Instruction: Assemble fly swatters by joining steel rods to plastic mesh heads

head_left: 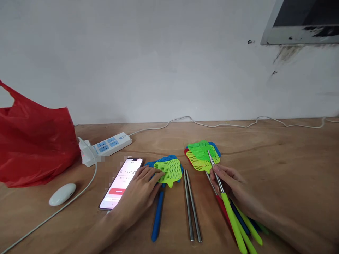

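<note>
My left hand lies flat on the wooden table, fingers stretched out onto a yellow-green swatter head stacked on blue ones. A blue handle lies just below it. My right hand pinches the thin metal rod of a fly swatter with a lime green grip. The rod's tip rests on a pile of green, yellow, red and blue swatter heads. Several assembled swatter handles lie under my right wrist. Two bare metal rods lie between my hands.
A phone showing a timer lies beside my left hand. Further left are a white mouse, a white power strip with its cable, and a red plastic bag. A white cable runs along the wall.
</note>
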A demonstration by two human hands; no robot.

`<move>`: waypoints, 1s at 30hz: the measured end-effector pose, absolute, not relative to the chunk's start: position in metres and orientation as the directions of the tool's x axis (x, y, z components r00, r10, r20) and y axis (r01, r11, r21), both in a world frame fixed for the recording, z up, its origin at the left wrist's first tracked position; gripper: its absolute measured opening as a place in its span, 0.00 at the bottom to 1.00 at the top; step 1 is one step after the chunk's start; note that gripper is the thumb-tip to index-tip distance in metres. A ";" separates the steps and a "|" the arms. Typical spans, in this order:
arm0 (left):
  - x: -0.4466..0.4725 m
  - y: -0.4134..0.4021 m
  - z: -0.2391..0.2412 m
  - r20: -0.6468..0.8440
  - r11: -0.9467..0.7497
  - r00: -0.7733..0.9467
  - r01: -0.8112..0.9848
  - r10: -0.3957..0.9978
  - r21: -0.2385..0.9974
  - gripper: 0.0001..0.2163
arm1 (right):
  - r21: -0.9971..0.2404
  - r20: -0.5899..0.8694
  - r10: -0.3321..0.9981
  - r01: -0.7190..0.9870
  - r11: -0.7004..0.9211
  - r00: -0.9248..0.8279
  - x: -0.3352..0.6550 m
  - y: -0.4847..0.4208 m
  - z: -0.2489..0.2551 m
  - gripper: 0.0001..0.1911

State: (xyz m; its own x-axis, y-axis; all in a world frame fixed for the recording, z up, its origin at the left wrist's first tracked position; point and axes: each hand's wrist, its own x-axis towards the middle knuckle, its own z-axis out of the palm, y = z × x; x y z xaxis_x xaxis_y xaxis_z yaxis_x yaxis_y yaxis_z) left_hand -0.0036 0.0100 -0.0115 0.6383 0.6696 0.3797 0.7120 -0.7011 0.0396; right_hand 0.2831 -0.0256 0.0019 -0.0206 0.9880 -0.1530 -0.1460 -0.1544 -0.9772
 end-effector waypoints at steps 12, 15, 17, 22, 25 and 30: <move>-0.004 0.000 0.001 0.599 -0.808 0.644 0.590 0.476 0.008 0.20 | -0.973 -0.221 0.878 0.163 -0.166 -0.425 0.282 -0.033 0.009 0.27; -0.005 -0.001 -0.001 0.600 -0.812 0.656 0.584 0.457 -0.020 0.23 | -0.978 -0.201 0.854 0.141 -0.151 -0.480 0.285 -0.034 0.011 0.25; -0.006 -0.002 -0.001 0.597 -0.813 0.665 0.581 0.448 -0.037 0.24 | -0.983 -0.179 0.845 0.119 -0.137 -0.503 0.287 -0.035 0.011 0.25; -0.004 -0.004 0.000 0.567 -0.830 0.709 0.553 0.420 -0.075 0.24 | -0.989 -0.148 0.835 0.094 -0.116 -0.531 0.286 -0.035 0.003 0.25; -0.003 -0.006 0.004 0.536 -0.853 0.754 0.510 0.379 -0.114 0.23 | -0.989 -0.144 0.849 0.056 -0.134 -0.509 0.284 -0.036 -0.005 0.25; -0.003 -0.011 0.010 0.532 -0.867 0.785 0.467 0.317 -0.173 0.23 | -0.987 -0.161 0.850 0.066 -0.148 -0.501 0.284 -0.035 -0.006 0.25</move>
State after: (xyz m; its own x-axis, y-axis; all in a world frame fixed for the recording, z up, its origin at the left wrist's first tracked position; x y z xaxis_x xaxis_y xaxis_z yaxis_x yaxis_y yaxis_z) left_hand -0.0030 -0.0107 0.0098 0.7854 0.3170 0.5316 0.4673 -0.8669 -0.1735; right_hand 0.2837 -0.0348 -0.0062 -0.5010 0.8503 -0.1610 0.0660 -0.1480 -0.9868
